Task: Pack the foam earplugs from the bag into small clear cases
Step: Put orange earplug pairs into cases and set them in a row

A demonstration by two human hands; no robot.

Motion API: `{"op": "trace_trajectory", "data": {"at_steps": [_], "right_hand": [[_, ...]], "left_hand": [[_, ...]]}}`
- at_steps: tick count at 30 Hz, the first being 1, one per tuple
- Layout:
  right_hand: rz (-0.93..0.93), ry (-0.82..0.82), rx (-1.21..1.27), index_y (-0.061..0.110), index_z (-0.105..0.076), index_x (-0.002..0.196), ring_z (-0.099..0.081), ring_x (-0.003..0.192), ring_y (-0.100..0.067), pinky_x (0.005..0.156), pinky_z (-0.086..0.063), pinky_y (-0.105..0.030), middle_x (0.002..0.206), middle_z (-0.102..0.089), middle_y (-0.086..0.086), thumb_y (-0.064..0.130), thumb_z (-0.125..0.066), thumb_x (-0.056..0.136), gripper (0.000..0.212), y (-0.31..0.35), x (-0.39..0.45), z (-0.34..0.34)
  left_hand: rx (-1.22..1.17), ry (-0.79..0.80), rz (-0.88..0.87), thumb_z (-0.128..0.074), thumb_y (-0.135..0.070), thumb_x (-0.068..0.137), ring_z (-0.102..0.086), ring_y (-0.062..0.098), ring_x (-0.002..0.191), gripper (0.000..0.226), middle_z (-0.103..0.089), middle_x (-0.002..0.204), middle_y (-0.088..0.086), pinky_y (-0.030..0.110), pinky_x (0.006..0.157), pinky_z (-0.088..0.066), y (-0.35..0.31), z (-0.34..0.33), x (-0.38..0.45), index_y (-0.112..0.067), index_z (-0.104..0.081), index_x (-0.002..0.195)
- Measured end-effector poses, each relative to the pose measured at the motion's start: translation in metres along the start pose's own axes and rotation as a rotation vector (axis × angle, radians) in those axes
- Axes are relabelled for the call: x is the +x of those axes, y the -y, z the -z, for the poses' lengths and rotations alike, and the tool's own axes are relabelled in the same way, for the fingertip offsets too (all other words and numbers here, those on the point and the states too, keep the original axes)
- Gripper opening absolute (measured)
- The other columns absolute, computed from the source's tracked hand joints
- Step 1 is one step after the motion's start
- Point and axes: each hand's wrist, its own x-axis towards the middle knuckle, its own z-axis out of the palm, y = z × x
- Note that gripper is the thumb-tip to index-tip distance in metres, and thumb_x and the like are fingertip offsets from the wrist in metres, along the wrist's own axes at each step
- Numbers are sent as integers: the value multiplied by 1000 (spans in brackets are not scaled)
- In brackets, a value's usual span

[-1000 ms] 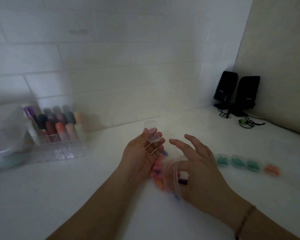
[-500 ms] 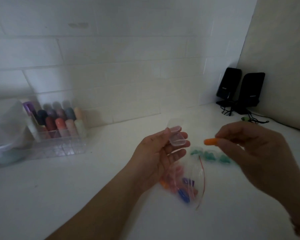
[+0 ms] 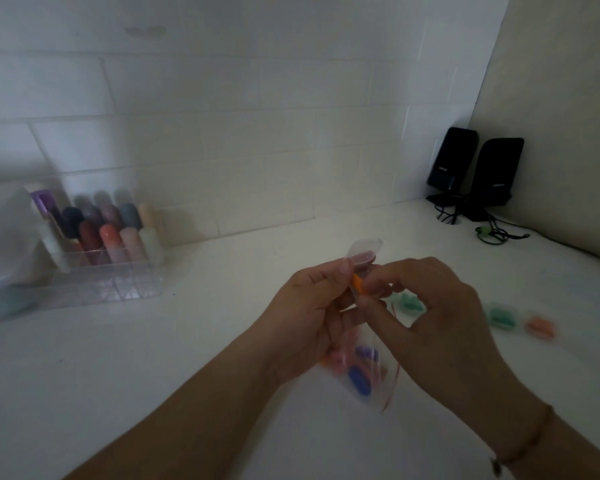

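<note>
My left hand (image 3: 309, 313) holds a small clear case (image 3: 362, 258) with its lid flipped up, above the white counter. The clear zip bag (image 3: 362, 370) of blue, pink and orange earplugs hangs below the same hand. My right hand (image 3: 430, 313) pinches an orange earplug (image 3: 358, 283) at the mouth of the case, touching my left fingers. Filled cases lie on the counter to the right: green ones (image 3: 409, 303) (image 3: 501, 317) and an orange one (image 3: 540, 326).
A clear organiser (image 3: 118, 282) with several coloured tubes stands at the back left beside a lidded plastic tub (image 3: 4, 271). Two black speakers (image 3: 475, 174) with cables sit in the back right corner. A tiled wall runs behind the counter.
My right hand left the bag, lifted out an orange earplug, then carried it left to the open case in my left hand. The bag now dangles under my left hand.
</note>
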Motion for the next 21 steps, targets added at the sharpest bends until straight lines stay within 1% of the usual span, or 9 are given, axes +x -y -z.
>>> {"op": "trace_trajectory", "data": {"at_steps": [5,8,10,12,15,16,18,19,21], "right_hand": [[103,63,-34,25,-72,94,-57,92,-10,84,-42,-21,97,-66,17,34,-61,80,20,0,0,2],[116,-15,-25,24,-70,99,-53,96,-7,88,-40,-19,101,-60,17,33,-61,81,23,-1,4,12],[62,-72,-34,25,-66,98,-53,94,-9,85,-42,-26,100,-59,14,36,-58,82,21,-5,7,23],[-20,-71,-72,28,-63,86,-53,93,-11,80,-43,-30,98,-60,11,39,-57,82,13,-14,10,32],[-117,128,-203,35,-63,70,-47,107,-17,84,-33,-24,109,-59,12,35,-67,74,6,-30,8,33],[-112,221,-235,39,-65,68,-43,113,-18,88,-34,-27,115,-58,13,35,-69,74,8,-34,4,30],[-97,365,-266,42,-71,72,-33,125,-18,97,-40,-42,130,-53,13,42,-63,75,8,-37,-2,24],[-82,421,-284,43,-72,77,-28,132,-20,100,-40,-49,139,-47,12,46,-58,76,15,-37,-5,21],[-56,526,-338,46,-70,89,-10,143,-22,108,-33,-53,154,-28,11,52,-46,80,26,-33,-8,14]], "left_hand": [[-61,-25,16,-48,-19,91,-68,22,84,38,-69,102,14,42,98,-45,0,0,1,2,-61,120],[-117,-68,10,-56,-18,84,-69,22,79,41,-66,103,17,34,79,-57,-5,0,4,4,-61,118],[-185,-107,-10,-59,-19,80,-69,24,82,44,-66,103,19,34,77,-59,-8,3,6,4,-61,117],[-245,-151,-33,-51,-21,91,-70,25,83,39,-67,100,17,35,77,-60,-10,9,9,5,-59,120],[-307,-247,-55,-44,-20,99,-69,25,81,32,-67,97,16,37,75,-59,-12,17,15,3,-61,114],[-321,-274,-60,-45,-19,98,-68,25,81,30,-67,97,17,37,76,-58,-13,18,16,2,-62,110],[-336,-317,-65,-56,-17,88,-66,25,83,25,-66,95,16,37,80,-56,-15,20,17,1,-64,103],[-335,-332,-68,-60,-15,79,-66,25,84,27,-66,94,15,37,82,-55,-15,21,17,0,-65,101],[-334,-352,-62,-61,-13,74,-66,25,85,30,-66,93,15,36,84,-54,-14,23,18,0,-64,101]]}}
